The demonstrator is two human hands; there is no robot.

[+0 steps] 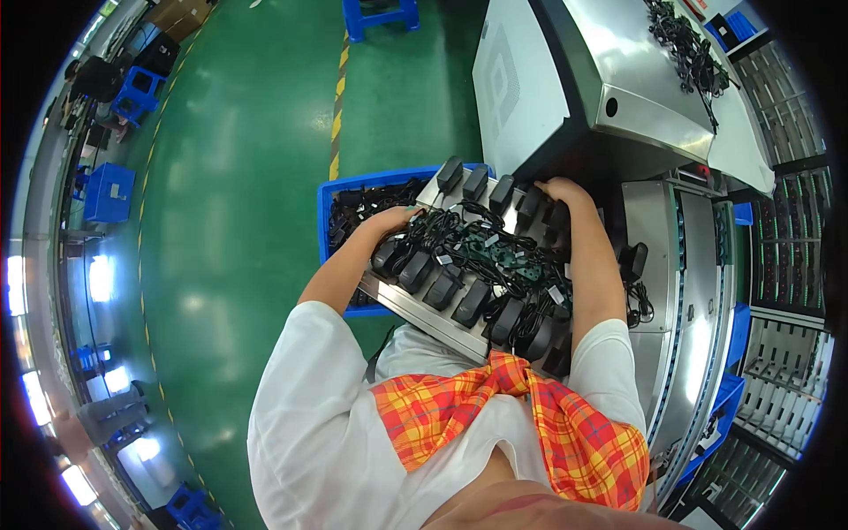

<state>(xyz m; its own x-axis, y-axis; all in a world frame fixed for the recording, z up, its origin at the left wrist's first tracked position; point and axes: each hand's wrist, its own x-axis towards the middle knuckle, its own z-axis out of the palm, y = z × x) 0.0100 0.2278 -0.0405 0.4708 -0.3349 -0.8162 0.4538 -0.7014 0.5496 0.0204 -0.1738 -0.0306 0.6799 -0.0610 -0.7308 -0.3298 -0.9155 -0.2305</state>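
Note:
A silvery metal tray (415,311) lies slantwise in front of my body, partly over a blue crate (323,221). Black power adapters (474,303) stand on it in two rows, near and far. Their tangled black cables (468,243) fill the strip between. My left hand (395,218) is closed at the tray's left edge, its fingertips beside the cables. Round the far edge curls my right hand (563,189), next to the far-row adapters (530,205); some of its fingers are hidden.
More black cables lie in the crate under the tray. At the right stand a large metal machine (654,79) with cables on top and a steel conveyor unit (693,283). A blue stool (380,16) is ahead on the green floor; racks (786,238) line the far right.

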